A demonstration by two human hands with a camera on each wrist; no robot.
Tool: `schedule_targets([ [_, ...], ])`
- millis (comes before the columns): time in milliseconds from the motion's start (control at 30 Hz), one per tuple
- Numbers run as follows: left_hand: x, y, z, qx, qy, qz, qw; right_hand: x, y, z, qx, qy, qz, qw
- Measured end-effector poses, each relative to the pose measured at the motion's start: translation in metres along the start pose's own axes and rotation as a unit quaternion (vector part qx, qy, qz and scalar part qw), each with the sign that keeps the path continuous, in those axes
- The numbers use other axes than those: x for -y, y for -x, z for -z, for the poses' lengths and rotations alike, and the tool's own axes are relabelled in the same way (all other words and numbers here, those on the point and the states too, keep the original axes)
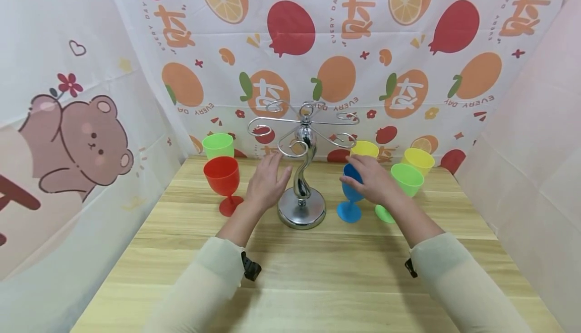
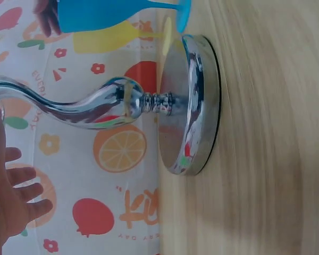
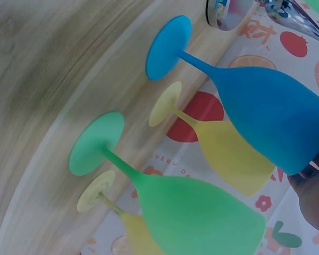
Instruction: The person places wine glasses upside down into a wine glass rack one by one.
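Note:
A shiny metal stand (image 1: 301, 171) with a round base and curled wire arms stands upright on the table. My left hand (image 1: 268, 181) is held just left of its post, fingers spread, holding nothing; the left wrist view shows the fingers (image 2: 29, 194) apart. A blue goblet (image 1: 350, 191) stands right of the stand. My right hand (image 1: 374, 179) is at its top, with thumb and fingers extended and apart; fingertips overlap the rim in the right wrist view. Behind the right hand are a green goblet (image 3: 196, 210) and a yellow goblet (image 3: 228, 151), both upright.
A red goblet (image 1: 222, 176) stands left of my left hand, with another green goblet (image 1: 219, 145) behind it. A second yellow goblet (image 1: 418, 160) is at the far right. Fruit-printed cloth (image 1: 290, 30) hangs behind the wooden table (image 1: 317, 272); more cloth borders both sides.

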State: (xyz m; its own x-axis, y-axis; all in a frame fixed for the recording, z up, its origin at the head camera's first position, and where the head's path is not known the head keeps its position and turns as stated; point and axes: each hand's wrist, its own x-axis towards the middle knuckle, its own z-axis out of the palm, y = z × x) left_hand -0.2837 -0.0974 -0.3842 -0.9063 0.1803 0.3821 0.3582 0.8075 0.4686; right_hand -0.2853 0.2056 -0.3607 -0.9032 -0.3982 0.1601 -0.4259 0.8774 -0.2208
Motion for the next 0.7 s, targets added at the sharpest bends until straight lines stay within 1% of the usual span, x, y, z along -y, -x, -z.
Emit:
schedule_targets([
  [167, -0.001, 0.004, -0.003, 0.007, 0.039, 0.019, 0.9990, 0.002, 0.000, -0.003, 0.006, 0.004, -0.003, 1.000],
  [300, -0.001, 0.005, -0.008, 0.006, 0.039, 0.011, 0.9992, 0.001, 0.000, -0.006, 0.008, 0.014, -0.003, 1.000],
  [433, -0.001, 0.007, -0.012, -0.004, 0.042, 0.004, 0.9991, 0.000, -0.001, -0.008, -0.003, 0.023, 0.004, 1.000],
  [567, -0.002, 0.010, -0.017, -0.001, 0.058, 0.014, 0.9982, -0.001, -0.001, -0.012, -0.016, 0.030, 0.010, 0.999],
  [633, -0.002, 0.011, -0.019, 0.003, 0.062, 0.021, 0.9979, -0.002, -0.001, -0.014, -0.020, 0.037, 0.012, 0.999],
  [700, -0.003, 0.012, -0.021, 0.003, 0.061, 0.022, 0.9979, -0.003, -0.001, -0.017, -0.024, 0.043, 0.013, 0.999],
])
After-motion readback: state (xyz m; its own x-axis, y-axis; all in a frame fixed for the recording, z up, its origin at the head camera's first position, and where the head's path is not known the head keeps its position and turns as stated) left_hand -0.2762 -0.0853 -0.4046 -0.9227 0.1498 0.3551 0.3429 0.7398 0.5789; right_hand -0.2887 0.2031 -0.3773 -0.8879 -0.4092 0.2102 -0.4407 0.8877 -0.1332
